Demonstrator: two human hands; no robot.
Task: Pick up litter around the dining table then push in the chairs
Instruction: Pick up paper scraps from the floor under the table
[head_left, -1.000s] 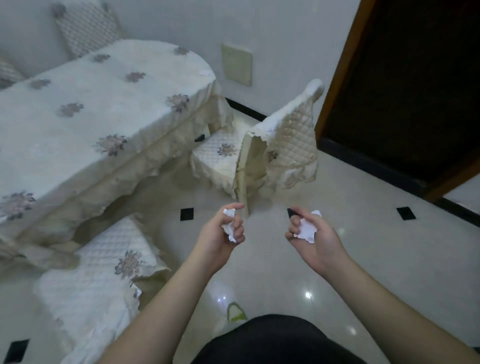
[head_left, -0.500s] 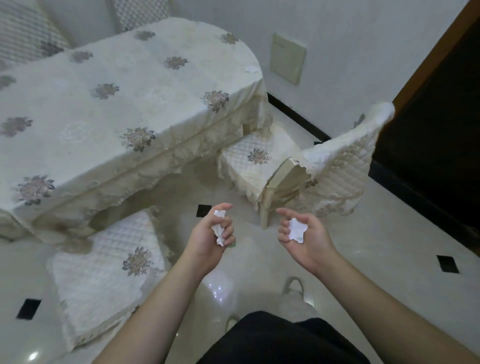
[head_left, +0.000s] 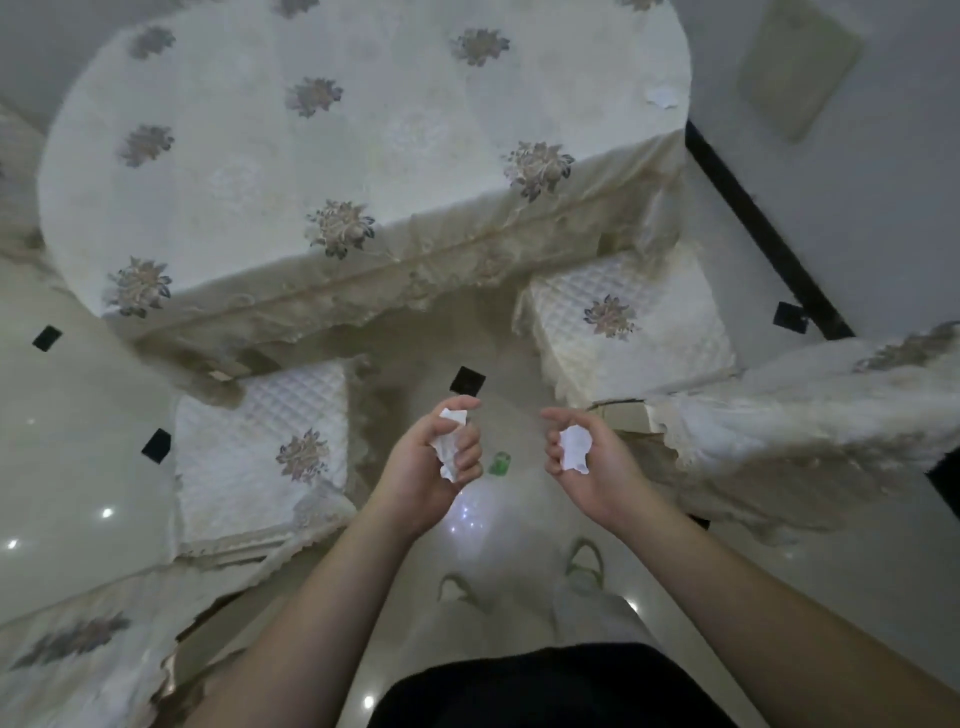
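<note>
Glossy tiled floor (head_left: 78, 467); floral-clothed table (head_left: 363, 130); quilted chairs (head_left: 260, 441)

free: bare floor (head_left: 498, 525) strip between 2 chairs | left: chair seat (head_left: 265, 441) | right: chair seat (head_left: 628, 327), its back (head_left: 810, 415) | ahead: table (head_left: 363, 145), cloth skirt overhanging | on strip: green scrap (head_left: 500, 463)
</note>
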